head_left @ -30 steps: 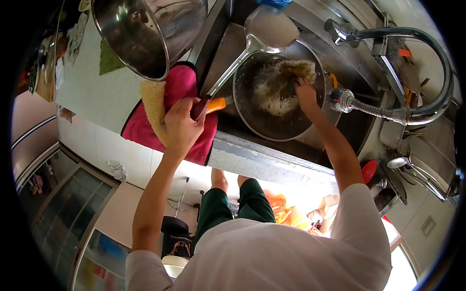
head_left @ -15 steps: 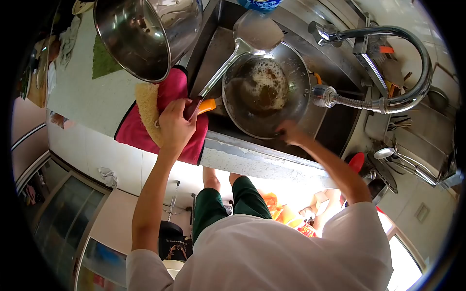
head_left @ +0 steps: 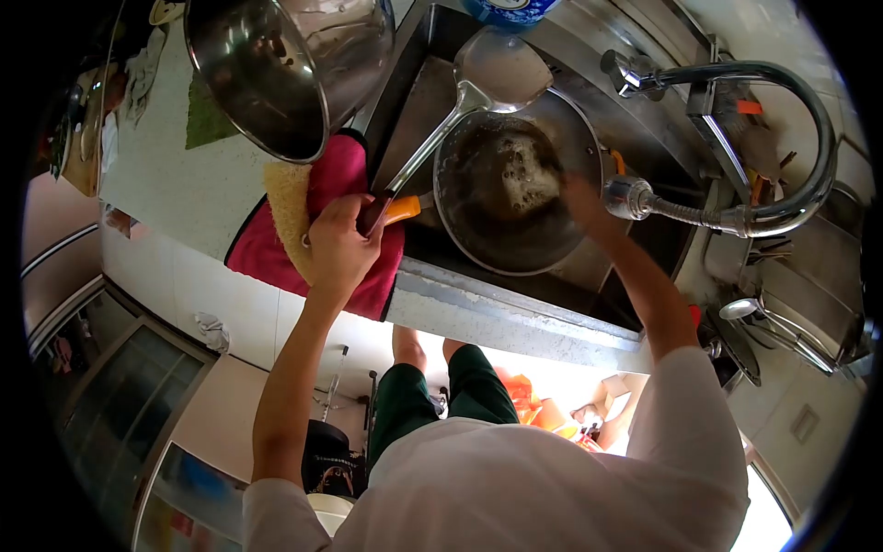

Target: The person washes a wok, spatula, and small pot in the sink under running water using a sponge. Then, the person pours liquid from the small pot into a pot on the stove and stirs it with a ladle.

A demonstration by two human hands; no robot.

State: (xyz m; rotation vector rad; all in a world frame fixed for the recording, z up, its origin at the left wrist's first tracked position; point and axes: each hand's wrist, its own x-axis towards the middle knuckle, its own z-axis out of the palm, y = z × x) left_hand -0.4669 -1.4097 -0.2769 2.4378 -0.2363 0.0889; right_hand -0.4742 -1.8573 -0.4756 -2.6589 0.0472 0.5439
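My left hand (head_left: 342,244) is closed around the brown handle of a metal spatula (head_left: 432,143), right beside the orange handle (head_left: 402,210) of a pan. The spatula's broad blade lies across the pan's far rim. Murky liquid with foam sits in the pan (head_left: 469,244), which rests in the sink. Over the pan's right side is my right hand (head_left: 589,207); motion smears its fingers, so I cannot tell what they hold. A tan loofah (head_left: 290,216) and a dark pink cloth (head_left: 338,175) lie on the counter by my left hand.
A large steel pot (head_left: 267,83) lies tilted on the counter at the left. The chrome faucet (head_left: 809,129) arches over the sink (head_left: 405,101) from the right, its spout close to the pan. A blue container (head_left: 510,11) stands behind. Ladles (head_left: 782,331) are at the far right.
My right hand has moved from the pan's near rim up to its right side. The foam has shifted and shrunk. My left hand keeps its grip; the whole view has shifted slightly.
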